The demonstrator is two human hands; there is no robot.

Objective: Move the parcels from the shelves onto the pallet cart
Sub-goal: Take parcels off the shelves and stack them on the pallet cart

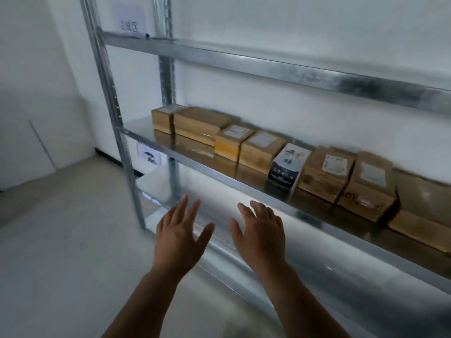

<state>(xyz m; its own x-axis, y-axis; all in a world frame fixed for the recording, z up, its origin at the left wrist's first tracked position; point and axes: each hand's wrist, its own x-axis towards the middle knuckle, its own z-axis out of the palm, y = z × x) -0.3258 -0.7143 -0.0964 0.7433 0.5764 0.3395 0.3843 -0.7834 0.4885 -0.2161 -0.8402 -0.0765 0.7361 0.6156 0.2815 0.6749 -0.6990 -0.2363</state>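
Left hand (179,240) and right hand (261,236) raised side by side, fingers spread and holding nothing — row of parcels (256,148) on the metal shelf (195,157) beyond, untouched.

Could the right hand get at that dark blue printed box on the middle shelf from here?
Probably yes. The right hand is open and empty below the shelf edge, nothing lies between it and the blue box, whose front face is exposed.
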